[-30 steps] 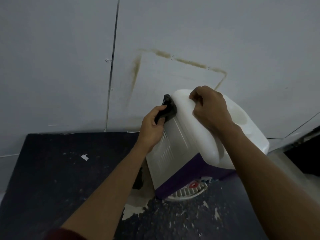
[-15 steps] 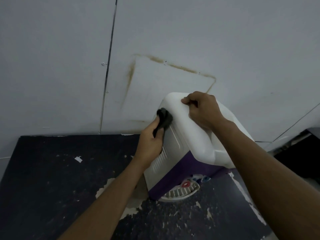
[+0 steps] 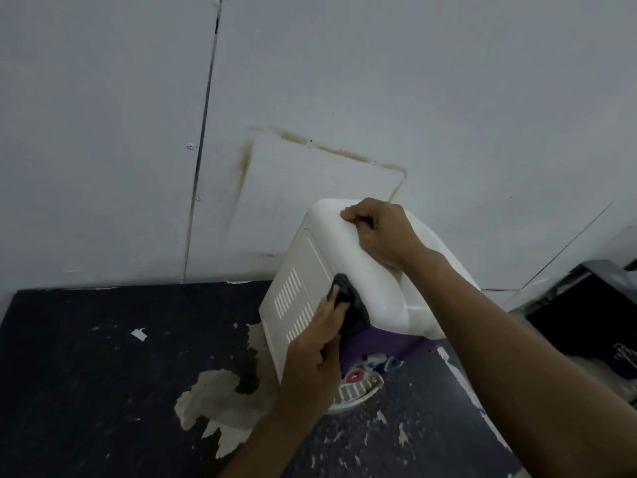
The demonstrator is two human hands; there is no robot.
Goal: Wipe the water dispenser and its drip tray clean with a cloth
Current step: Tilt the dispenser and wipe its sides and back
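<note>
Dark peeling counter point(image 3: 86, 374), grey wall point(image 3: 103, 132) behind. Water dispenser point(image 3: 303, 267): standing on it, tilted. My right hand point(image 3: 382, 232) grips its top. My left hand point(image 3: 313, 360) pinches the black cloth point(image 3: 348, 303), which has slid from the top corner down the vented side. Drip tray point(image 3: 358, 391): not yet wiped, I judge.
</note>
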